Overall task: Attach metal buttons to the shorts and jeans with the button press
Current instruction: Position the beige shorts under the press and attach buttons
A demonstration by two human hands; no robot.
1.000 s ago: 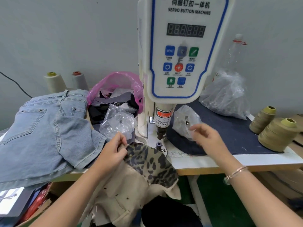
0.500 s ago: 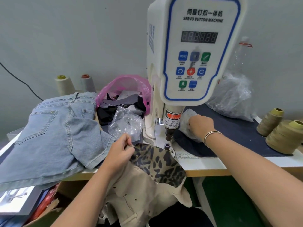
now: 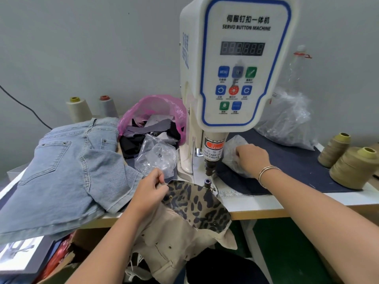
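Right hand (image 3: 251, 158) deeper into bag (image 3: 231, 158)

- A small garment workshop is showing here: a white servo button machine (image 3: 235, 78) is standing at the middle of a worktable (image 3: 287, 203).
- Thread cones (image 3: 352, 167) are sitting at the right, two more spools (image 3: 79, 108) at the far left.
- Denim jeans (image 3: 61, 173) are lying piled at the left, beside a pink bag of fabric scraps (image 3: 151, 117).
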